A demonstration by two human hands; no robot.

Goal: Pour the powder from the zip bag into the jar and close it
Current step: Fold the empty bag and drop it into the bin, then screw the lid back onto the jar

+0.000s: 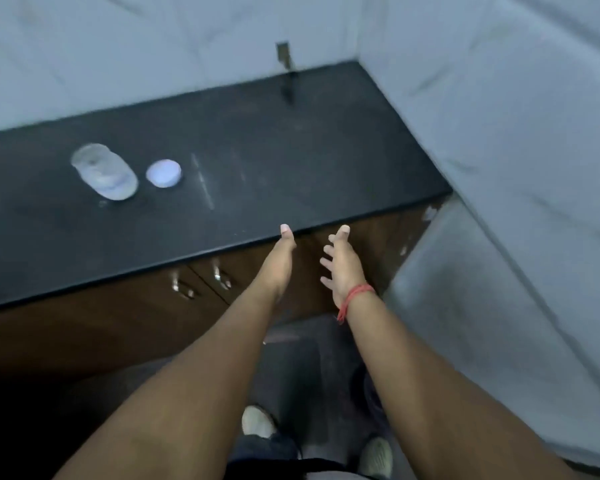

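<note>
Whole view is pretty smeared, so details are soft, and I can't spot any zip bag on what shows of the counter [291,150]. What I can make out: one clear jar [104,171] standing at the left of the dark top, open at the mouth, with something pale low inside it, though the blur makes it impossible to say if that's powder or just glare. One white round lid [163,172] lies flat just beside the jar on its right, not touching it. Two hands are stretched out in front of the counter's front edge, well apart from the jar. The left hand [282,258] is edge-on with fingers straight, holding nothing. The right hand [342,268] has its fingers spread loose, also empty, with a red thread [355,299] round the wrist. Two cabinet handles [201,280] show under the counter, and two shoes [258,422] at the bottom.
</note>
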